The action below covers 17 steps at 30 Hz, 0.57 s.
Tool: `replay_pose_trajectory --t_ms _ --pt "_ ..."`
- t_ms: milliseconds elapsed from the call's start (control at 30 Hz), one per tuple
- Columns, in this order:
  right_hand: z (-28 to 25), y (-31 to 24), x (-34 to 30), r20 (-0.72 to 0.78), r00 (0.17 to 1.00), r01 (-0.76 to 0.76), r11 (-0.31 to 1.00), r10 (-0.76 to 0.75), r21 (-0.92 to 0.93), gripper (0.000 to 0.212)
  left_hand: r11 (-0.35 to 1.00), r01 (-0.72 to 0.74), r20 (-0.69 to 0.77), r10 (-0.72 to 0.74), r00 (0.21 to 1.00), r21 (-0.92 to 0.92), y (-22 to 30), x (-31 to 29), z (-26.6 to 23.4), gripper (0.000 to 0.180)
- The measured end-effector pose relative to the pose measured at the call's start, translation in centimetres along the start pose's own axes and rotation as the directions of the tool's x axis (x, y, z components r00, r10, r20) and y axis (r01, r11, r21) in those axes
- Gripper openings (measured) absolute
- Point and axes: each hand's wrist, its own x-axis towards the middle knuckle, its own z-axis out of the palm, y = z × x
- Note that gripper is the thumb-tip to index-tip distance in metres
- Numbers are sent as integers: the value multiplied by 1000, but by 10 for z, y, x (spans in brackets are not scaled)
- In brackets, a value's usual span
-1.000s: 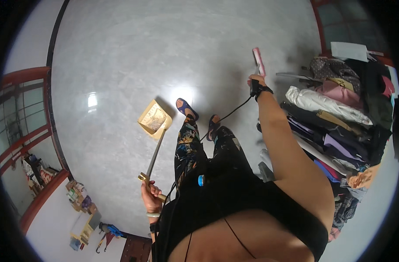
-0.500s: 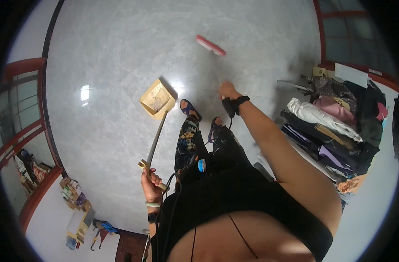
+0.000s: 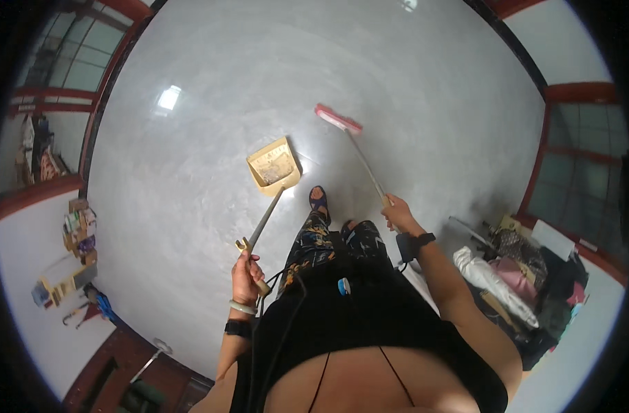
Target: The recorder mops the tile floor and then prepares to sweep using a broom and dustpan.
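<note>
Hands both closed on tools: our left hand [image 3: 248,275] grips the dustpan [image 3: 274,165] handle, pan resting on the grey floor [image 3: 190,138] at centre frame; our right hand [image 3: 397,215] holds the broom [image 3: 338,118], upper centre. We should sweep low toward the pan's lip.

My fingers [image 3: 246,265] are gripping a matt tan plastic dustpan [image 3: 274,166] on a dull metal shaft; the pink-bristled broom [image 3: 338,118] is sweeping a glossy, smooth grey floor [image 3: 411,76].

My left hand [image 3: 246,275] grips the dustpan [image 3: 274,165] handle, pan on the floor [image 3: 211,82] ahead; the broom [image 3: 338,118] head lies farther right, held by my right hand [image 3: 397,212].
</note>
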Motion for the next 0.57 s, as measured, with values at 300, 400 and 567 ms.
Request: replay_pose_trajectory --t_ms 300,400,567 --pt "38 -136 102 -10 878 418 778 -478 -469 43 984 -76 -114 58 992 -159 24 -24 -60 39" --pt "26 -199 167 29 883 411 739 -469 -534 33 967 -95 -187 51 981 -238 5 -8 -45 39" --pt "-7 -307 311 146 727 525 407 -670 -747 62 937 -151 -315 48 948 -313 19 22 7 46"
